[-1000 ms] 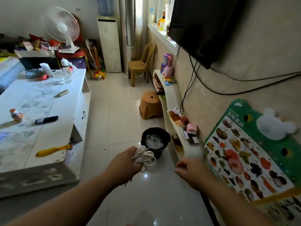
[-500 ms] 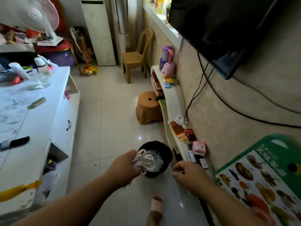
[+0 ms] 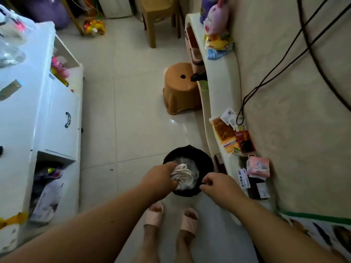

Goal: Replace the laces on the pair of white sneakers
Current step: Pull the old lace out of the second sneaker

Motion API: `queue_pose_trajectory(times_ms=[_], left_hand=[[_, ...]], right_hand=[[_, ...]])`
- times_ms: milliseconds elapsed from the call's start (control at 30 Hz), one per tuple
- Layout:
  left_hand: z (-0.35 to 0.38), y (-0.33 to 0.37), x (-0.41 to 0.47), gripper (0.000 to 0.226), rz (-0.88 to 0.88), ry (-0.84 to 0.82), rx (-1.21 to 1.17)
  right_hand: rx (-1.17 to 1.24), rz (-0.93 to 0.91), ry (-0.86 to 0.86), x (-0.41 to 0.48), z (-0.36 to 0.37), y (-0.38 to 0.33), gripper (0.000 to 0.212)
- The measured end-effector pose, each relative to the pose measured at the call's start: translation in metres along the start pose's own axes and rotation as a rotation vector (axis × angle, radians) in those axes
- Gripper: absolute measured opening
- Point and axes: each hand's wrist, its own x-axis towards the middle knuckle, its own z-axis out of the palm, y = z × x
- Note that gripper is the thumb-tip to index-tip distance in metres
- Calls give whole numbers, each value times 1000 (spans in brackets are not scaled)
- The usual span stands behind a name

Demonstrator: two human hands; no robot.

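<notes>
My left hand (image 3: 158, 180) grips a bundle of white shoelaces (image 3: 182, 175) and holds it right over the black waste bin (image 3: 206, 162) on the floor. My right hand (image 3: 216, 184) hovers at the bin's right rim with its fingers curled and nothing visibly in them. The bin holds crumpled white material. No sneakers are in view. My feet in pink slippers (image 3: 171, 218) stand just in front of the bin.
A white low cabinet (image 3: 47, 114) runs along the left. A curved white shelf (image 3: 222, 92) with packets and toys lines the right wall. A brown plastic stool (image 3: 180, 88) stands on the tiled floor ahead, a brown chair (image 3: 159, 18) behind it.
I have walked up to the bin and tilted my head down. Both hands now sit over the bin, with the lace bundle above its opening; my slippers have come into view.
</notes>
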Motion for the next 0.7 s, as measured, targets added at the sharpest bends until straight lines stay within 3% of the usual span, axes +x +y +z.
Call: queue_pose_trajectory(times_ms=[267,400,533,700], left_hand=[[93,-55,105,25,-11,-129,15],[129,-83,148,46,-26,-208,30],[144,-97,163,74,-12,-339,43],[128,-97,153,66,-22,-353,135]], right_hand=[[118,160,132,95,76,49,15],[122,196,115,136,110,66,15],[135,212,22,158,128,76,43],[49,193,-93,156,118,71,54]])
